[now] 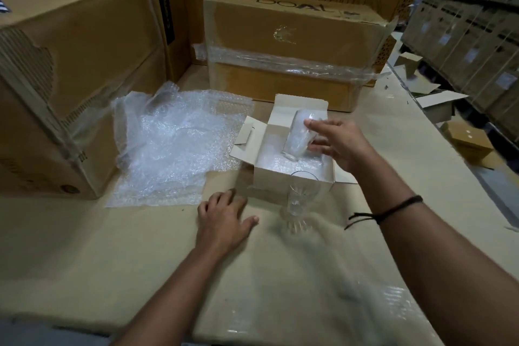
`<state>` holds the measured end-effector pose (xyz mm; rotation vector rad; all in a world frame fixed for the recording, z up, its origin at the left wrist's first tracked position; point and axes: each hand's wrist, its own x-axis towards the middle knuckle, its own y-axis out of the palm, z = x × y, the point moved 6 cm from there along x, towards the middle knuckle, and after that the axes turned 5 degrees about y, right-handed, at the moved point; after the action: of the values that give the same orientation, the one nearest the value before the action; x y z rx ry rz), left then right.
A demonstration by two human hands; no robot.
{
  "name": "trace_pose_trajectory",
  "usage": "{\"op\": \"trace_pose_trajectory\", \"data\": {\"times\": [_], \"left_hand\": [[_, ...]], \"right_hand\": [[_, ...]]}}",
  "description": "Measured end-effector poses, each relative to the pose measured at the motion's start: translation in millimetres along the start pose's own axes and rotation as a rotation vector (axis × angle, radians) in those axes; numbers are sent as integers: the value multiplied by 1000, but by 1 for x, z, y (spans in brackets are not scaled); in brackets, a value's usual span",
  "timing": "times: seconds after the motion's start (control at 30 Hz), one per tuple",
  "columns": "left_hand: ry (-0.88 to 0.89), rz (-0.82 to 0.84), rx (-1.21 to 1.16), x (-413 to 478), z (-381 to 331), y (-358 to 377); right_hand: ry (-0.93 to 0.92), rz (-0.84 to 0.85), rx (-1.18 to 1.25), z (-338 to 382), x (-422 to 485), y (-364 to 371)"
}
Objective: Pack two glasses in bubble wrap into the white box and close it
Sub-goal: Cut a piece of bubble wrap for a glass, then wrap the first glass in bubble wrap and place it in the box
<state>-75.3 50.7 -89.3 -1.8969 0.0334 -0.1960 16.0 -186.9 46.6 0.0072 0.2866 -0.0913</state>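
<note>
White box (280, 187) sits mid-table, all flaps open, far flap standing up, side flaps splayed out. Inside: a bed of bubble wrap lining (276, 161) across the bottom.

Tilted glass (295, 136) is over the box's far right part, leaning with its base down toward the lining; whether the base touches, can't tell. Right hand (341, 144) grips it from the right, forefinger across the upper part and thumb lower down. Black cord band (393, 208) on that wrist.

Standing glass (297, 201), unwrapped, upright on the table just in front of the box's near wall.

Left hand (224, 219) lies palm down on the table (112, 247), fingers spread, holding nothing, fingertips near the box's near left corner.

Loose bubble wrap sheets (168, 146) are spread flat just left of the box, rumpled toward the far end.

Big brown carton (70, 64) stands at the left edge. Film-wrapped carton (295, 45) is close behind the white box. Small brown box (469, 143) lies on the floor to the right.
</note>
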Motion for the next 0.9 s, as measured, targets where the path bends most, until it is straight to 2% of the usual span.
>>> {"op": "trace_pose_trajectory", "data": {"times": [0.27, 0.47, 0.67, 0.8, 0.9], "left_hand": [[-36, -40, -26, 5, 5, 4], [-65, -38, -31, 5, 5, 3], [-73, -47, -49, 4, 6, 3], [-71, -62, -53, 5, 5, 2], [-71, -66, -60, 4, 4, 0]], "right_hand": [[332, 142, -242, -67, 77, 25], [254, 97, -345, -77, 96, 32], [134, -34, -771, -64, 104, 27], [166, 67, -714, -60, 99, 27], [180, 78, -740, -51, 92, 22]]}}
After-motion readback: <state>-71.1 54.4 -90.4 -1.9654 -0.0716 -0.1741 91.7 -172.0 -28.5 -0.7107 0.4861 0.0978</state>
